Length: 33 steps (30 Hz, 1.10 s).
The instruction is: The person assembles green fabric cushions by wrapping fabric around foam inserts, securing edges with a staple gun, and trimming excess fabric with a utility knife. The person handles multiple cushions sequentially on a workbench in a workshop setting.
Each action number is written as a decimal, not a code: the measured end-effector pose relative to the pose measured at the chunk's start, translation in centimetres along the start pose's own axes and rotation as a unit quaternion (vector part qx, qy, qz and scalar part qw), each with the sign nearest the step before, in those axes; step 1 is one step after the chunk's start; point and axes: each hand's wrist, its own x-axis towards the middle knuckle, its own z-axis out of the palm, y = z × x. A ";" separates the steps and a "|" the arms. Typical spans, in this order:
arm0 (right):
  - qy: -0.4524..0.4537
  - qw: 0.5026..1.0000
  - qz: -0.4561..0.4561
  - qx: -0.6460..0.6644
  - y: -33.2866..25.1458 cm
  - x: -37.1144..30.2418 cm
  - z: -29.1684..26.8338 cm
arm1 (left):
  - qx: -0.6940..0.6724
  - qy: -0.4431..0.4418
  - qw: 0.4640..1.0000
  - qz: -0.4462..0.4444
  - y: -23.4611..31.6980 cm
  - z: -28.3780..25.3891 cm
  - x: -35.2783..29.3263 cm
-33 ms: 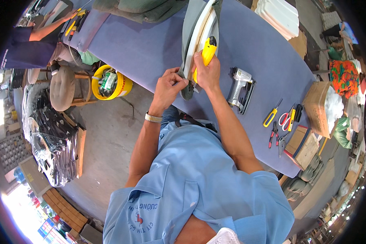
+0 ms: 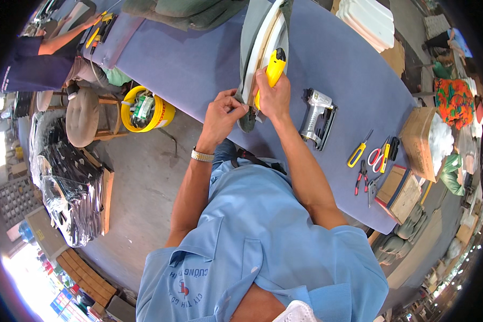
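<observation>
A curved padded panel point(image 2: 262, 43) with white padding, a tan wood-like strip and loose grey fabric stands out over the blue-covered table, its narrow dark end toward me. My left hand point(image 2: 221, 117) pinches the fabric edge at that end. In my right hand point(image 2: 275, 101) is a yellow utility knife point(image 2: 276, 67) with a black end cap. The knife's lower end is down by the fabric, close to my left fingertips. My fingers partly hide the knife, and its blade cannot be made out clearly. To the right lies a silver staple gun point(image 2: 317, 118).
On the right of the table point(image 2: 327, 177) are a screwdriver point(image 2: 358, 153), scissors point(image 2: 377, 156), red-handled pliers point(image 2: 361, 178) and a cardboard box point(image 2: 417, 140). Dark cushions point(image 2: 188, 12) lie at the far edge. A yellow bucket point(image 2: 166, 114) and stool point(image 2: 82, 118) stand left, near another person point(image 2: 43, 64).
</observation>
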 end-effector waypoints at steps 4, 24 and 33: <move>0.010 1.000 0.001 0.005 0.2 0.3 0.0 | -0.021 0.002 1.000 -0.020 0.1 0.3 0.4; 0.057 0.996 0.029 0.062 1.3 0.7 0.5 | -0.051 -0.014 0.998 -0.019 -0.8 0.3 0.9; 0.064 0.994 0.044 0.081 0.8 1.3 0.9 | -0.118 -0.015 0.992 -0.050 -1.2 -0.3 1.0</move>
